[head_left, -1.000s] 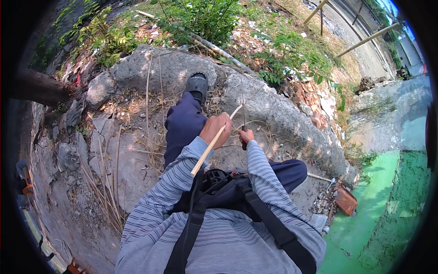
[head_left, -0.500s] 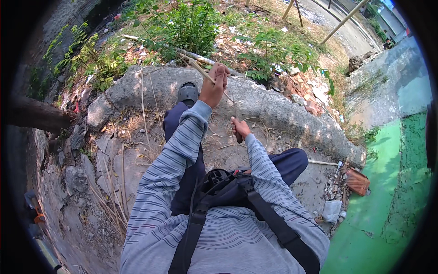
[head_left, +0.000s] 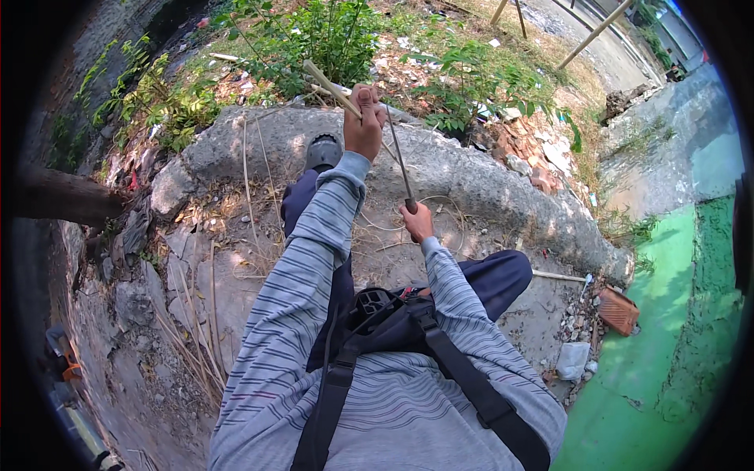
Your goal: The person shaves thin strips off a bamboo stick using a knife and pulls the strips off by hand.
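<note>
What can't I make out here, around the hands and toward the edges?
Bamboo strip, head view: the left hand covers its middle.
Knife, head view: the right hand hides much of the handle; the blade is too thin to show which side is sharp.
Left trouser leg, head view: partly behind the striped sleeve.
Orange-marked object, head view: too small and dark near the rim.

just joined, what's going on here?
A person's left hand grips a pale, bamboo-like strip over the concrete ledge. The right hand holds a long, narrow knife pointing toward the left hand. Whether it touches the strip isn't clear. More thin strips lie to the left.
</note>
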A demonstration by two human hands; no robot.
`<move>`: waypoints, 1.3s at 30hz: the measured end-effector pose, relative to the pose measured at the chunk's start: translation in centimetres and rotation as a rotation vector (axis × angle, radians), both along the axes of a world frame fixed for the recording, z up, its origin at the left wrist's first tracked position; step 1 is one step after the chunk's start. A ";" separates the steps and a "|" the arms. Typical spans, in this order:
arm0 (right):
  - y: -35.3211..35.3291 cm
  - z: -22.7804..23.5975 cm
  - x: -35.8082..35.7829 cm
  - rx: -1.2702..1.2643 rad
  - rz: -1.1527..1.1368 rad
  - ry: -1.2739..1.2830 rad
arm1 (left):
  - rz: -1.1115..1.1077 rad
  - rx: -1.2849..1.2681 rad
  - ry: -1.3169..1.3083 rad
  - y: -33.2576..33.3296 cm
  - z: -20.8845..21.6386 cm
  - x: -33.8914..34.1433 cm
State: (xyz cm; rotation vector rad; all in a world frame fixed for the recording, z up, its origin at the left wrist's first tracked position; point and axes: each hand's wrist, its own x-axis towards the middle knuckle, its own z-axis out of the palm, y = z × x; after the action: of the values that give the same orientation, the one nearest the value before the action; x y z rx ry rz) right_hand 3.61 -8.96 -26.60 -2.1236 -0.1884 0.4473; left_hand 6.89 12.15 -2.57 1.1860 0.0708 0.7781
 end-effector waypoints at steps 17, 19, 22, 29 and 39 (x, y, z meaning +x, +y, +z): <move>-1.1 -2.8 0.0 0.271 -0.119 0.556 | 0.043 -0.025 -0.003 0.2 -0.2 1.2; -0.7 -1.9 -0.6 0.246 -0.101 0.468 | 0.063 -0.005 -0.028 0.3 -0.2 1.2; -0.7 -2.3 -1.1 0.181 -0.046 0.211 | 0.071 -0.018 -0.015 0.8 -0.3 0.7; -4.8 -10.1 -1.8 -0.134 -0.194 0.468 | 0.066 -0.054 -0.031 0.9 -0.3 1.2; -6.0 -5.6 -1.7 0.352 -0.331 0.766 | 0.022 -0.120 -0.033 0.5 0.0 0.6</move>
State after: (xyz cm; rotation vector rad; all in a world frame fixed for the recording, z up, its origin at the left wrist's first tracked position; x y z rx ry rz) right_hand 1.94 -15.01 -32.15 -1.4781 0.4820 0.9113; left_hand 7.54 12.63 -2.53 1.0601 0.1023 0.8015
